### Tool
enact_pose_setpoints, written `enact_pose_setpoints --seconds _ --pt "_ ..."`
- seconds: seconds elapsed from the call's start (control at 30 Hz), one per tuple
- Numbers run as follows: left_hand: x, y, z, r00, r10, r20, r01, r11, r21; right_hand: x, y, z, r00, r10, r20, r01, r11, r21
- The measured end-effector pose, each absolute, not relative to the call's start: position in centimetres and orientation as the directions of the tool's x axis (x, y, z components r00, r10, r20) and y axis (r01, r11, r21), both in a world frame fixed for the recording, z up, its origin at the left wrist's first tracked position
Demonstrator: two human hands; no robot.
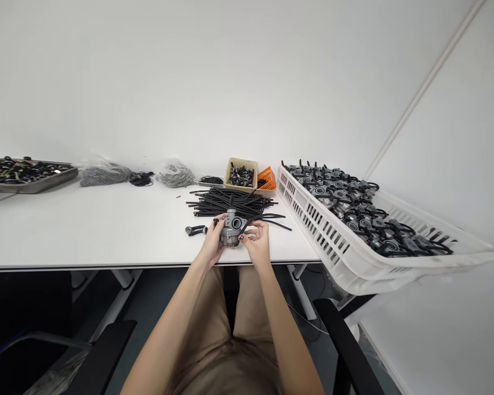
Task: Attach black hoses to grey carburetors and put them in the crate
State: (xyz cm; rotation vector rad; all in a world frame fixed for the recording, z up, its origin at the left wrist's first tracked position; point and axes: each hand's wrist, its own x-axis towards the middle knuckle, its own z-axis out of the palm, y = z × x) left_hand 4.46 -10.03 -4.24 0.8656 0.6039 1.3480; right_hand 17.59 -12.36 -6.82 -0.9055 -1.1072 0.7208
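Carburetor (231,230) grasped in left hand (211,245) near the front edge of the table (107,241); right hand (257,245) curled against it, grip unclear. Risk: a weak hold could drop it over that edge; loose hoses (230,203) could snag.

Grey cast-metal carburetor (231,230), upright, round bore showing, between both palms

Bright, diffuse light floods the white wall (247,71) and desk (86,230), leaving only faint soft shadows around the black hoses (230,203); the carburetor (232,229) shows no blur, the floor (148,312) under the desk falls dim, and wide-lens distortion stretches the white plastic crate (354,258) at the right of the frame.
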Motion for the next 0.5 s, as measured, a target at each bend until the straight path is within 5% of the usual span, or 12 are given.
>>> enact_pose_setpoints --seconds 0.5 --pt "4.39 -10.59 -3.48 0.183 0.983 0.022 -0.635 0.101 0.766 17.90 -12.47 -6.76 0.162 0.866 0.473 -0.086 0.490 -0.867"
